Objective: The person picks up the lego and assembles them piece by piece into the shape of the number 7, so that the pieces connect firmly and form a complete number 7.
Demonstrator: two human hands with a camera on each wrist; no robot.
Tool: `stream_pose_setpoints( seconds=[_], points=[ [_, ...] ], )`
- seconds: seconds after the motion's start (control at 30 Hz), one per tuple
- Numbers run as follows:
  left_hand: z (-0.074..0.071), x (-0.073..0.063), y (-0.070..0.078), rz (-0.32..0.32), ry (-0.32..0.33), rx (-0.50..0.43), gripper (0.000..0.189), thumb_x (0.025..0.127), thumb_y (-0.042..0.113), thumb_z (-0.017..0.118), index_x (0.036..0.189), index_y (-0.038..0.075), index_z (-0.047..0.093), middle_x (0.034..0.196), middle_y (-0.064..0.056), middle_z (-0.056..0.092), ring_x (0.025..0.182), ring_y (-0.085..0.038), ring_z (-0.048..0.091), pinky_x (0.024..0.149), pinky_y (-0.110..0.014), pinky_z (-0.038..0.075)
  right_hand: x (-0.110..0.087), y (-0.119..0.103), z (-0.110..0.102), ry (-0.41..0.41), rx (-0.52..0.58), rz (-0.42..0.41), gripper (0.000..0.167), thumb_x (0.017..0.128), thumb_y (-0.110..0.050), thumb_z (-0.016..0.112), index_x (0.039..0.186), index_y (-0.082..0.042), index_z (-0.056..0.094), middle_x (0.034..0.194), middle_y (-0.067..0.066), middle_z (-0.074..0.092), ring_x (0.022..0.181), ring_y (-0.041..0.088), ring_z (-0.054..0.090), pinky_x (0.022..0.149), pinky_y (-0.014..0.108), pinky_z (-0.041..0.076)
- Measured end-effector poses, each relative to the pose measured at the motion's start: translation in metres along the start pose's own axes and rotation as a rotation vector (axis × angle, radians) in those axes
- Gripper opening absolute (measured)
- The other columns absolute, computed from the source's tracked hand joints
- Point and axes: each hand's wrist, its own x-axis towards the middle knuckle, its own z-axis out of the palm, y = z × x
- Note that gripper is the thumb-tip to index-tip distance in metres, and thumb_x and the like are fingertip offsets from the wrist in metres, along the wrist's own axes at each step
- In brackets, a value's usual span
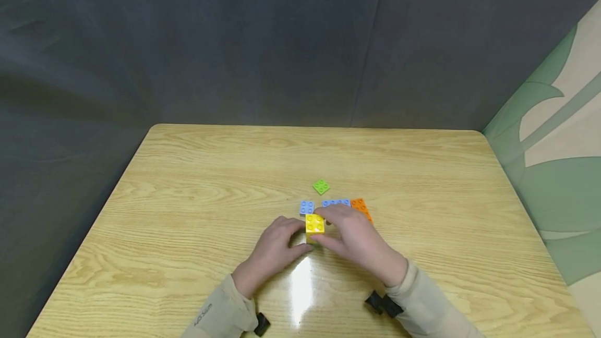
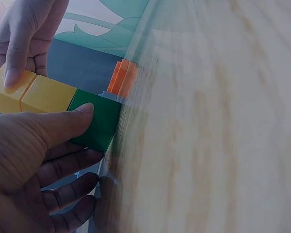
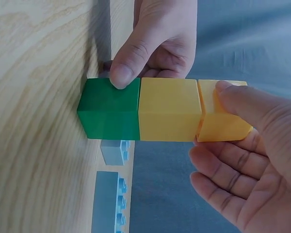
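A short tower of blocks stands on end between my two hands, close over the wooden table. Its bottom is a green block (image 3: 109,109), which my left hand (image 1: 274,244) pinches between thumb and fingers. Above that is a yellow block (image 3: 169,109), and at the top a second yellow block (image 1: 315,225) with studs. My right hand (image 1: 359,236) grips this top block by its sides. In the right wrist view a thin seam shows between the two yellow blocks, and the top one sits slightly tilted.
Just beyond the tower lie a small blue block (image 1: 307,206), a longer blue block (image 1: 336,203) and an orange block (image 1: 360,206), partly behind my right hand. Farther back is a flat lime-green piece (image 1: 321,186). Dark cloth (image 1: 263,56) hangs behind the wooden table (image 1: 211,171).
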Motion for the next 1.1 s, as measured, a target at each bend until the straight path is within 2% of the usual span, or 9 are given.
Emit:
stream_pose_setpoints(
  seconds=[0.8, 1.1],
  points=[
    [0.0000, -0.0008, -0.0003, -0.012, -0.008, -0.002, 0.041, 0.086, 0.037, 0.074, 0.120, 0.015, 0.068, 0.113, 0.005, 0.067, 0.098, -0.010, 0.054, 0.085, -0.032, 0.049, -0.0018, 0.0007, 0.0026, -0.018, -0.014, 0.016, 0.051, 0.079, -0.032, 0.082, 0.119, -0.004, 0.066, 0.111, 0.009, 0.070, 0.098, 0.021, 0.065, 0.086, 0.038, 0.055],
    [-0.0004, 0.0002, -0.0006, 0.014, -0.001, 0.011, 0.040, 0.086, 0.037, 0.074, 0.119, 0.014, 0.068, 0.113, 0.004, 0.067, 0.097, -0.011, 0.055, 0.083, -0.032, 0.050, 0.0017, -0.0017, -0.0007, -0.051, -0.041, 0.004, 0.051, 0.080, -0.030, 0.081, 0.119, -0.002, 0.066, 0.111, 0.010, 0.070, 0.100, 0.023, 0.065, 0.089, 0.040, 0.053]
  ],
)
